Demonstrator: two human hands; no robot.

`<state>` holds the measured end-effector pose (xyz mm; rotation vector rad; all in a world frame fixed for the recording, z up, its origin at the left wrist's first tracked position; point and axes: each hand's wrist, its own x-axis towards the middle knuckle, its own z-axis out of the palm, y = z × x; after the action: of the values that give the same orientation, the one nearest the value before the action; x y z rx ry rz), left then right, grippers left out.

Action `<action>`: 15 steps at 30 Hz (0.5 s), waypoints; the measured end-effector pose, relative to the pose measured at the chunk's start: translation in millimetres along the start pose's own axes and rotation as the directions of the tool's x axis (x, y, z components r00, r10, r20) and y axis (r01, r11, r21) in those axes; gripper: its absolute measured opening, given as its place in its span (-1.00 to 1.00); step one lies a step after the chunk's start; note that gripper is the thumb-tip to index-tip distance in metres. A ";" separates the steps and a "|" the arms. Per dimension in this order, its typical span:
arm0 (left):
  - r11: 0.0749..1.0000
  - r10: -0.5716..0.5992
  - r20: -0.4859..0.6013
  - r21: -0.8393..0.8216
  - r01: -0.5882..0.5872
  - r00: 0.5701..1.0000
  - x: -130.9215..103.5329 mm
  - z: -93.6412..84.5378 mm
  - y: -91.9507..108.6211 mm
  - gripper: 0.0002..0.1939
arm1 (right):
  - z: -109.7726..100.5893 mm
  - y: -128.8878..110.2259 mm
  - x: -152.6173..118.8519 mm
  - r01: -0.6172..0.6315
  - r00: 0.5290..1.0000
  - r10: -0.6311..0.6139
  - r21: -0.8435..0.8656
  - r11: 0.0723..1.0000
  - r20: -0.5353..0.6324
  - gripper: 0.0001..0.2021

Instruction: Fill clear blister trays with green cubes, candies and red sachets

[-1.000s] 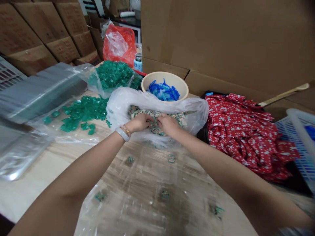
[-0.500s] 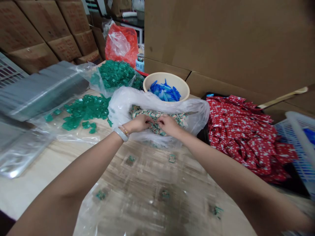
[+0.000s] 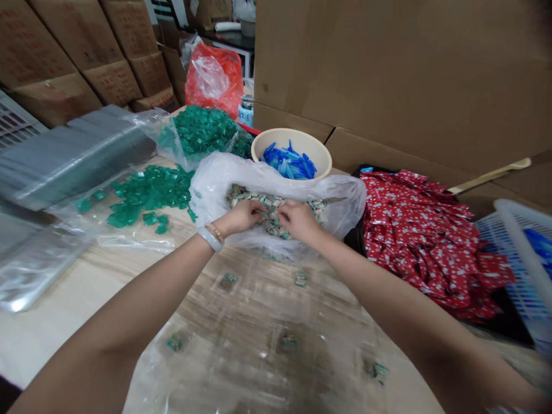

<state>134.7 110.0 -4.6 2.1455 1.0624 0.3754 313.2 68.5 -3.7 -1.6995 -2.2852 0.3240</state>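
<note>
Both hands reach into an open white plastic bag (image 3: pixel 215 178) filled with small flat green-and-cream pieces (image 3: pixel 276 230). My left hand (image 3: pixel 245 216), a bangle and bracelet on its wrist, has its fingers curled together on some of these pieces. Just to its right, my right hand (image 3: pixel 298 219) pinches at pieces in the same heap, thumb and fingers bent inward. The fingertips are partly hidden, so how many pieces each holds is unclear. On the clear plastic sheets (image 3: pixel 241 339) nearer to me lie several small groups of the same pieces, one of them a small cluster (image 3: pixel 301 279).
Behind the bag stands a cream bowl (image 3: pixel 319 150) with blue strips. Green translucent packets (image 3: pixel 150 190) lie left, beside stacked clear plastic sleeves (image 3: pixel 86 155). Red patterned packets (image 3: pixel 426 241) fill a black tray at right, near a blue-and-white basket (image 3: pixel 504 236). Cardboard (image 3: pixel 388 69) rises behind.
The right hand has shifted very slightly right, its fingers a little farther from the left hand. Both hands stay in the bag; the view has turned slightly.
</note>
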 end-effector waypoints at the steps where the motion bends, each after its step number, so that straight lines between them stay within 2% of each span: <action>1: 0.999 -0.027 -0.043 -0.018 0.026 0.999 -0.8 -0.1 1.8 -0.69 | -1.4 7.0 1.1 -0.054 0.998 0.056 0.135 0.989 -0.011 -0.85; 4: 0.998 -0.045 -0.108 -0.056 0.039 0.993 0.5 2.0 11.8 -0.65 | -3.1 23.8 4.5 -0.184 0.981 0.185 0.507 0.842 0.050 -0.85; 6: 0.998 -0.007 -0.117 -0.056 0.000 0.993 4.4 6.1 20.6 -0.64 | -0.9 27.5 6.5 -0.237 0.968 0.235 0.633 0.737 0.088 -0.85; 8: 0.999 0.027 -0.120 -0.022 -0.029 0.992 9.2 11.7 28.2 -0.64 | 3.8 26.1 8.2 -0.278 0.953 0.287 0.668 0.690 0.100 -0.87; 10: 1.000 0.011 -0.100 0.026 -0.008 0.995 13.2 17.0 32.6 -0.66 | 9.7 22.5 9.6 -0.317 0.937 0.335 0.654 0.687 0.102 -0.87; 13: 0.998 -0.041 -0.056 0.049 0.043 0.998 15.6 21.3 32.8 -0.66 | 16.9 20.0 10.6 -0.348 0.924 0.368 0.633 0.691 0.106 -0.87; 15: 0.998 -0.042 -0.072 0.042 0.045 0.997 14.9 20.4 30.0 -0.65 | 17.5 22.6 10.2 -0.350 0.920 0.380 0.641 0.683 0.097 -0.89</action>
<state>172.1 99.7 1.2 2.1577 1.1655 0.4143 324.7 84.5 -26.8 -1.7084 -1.4846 1.0214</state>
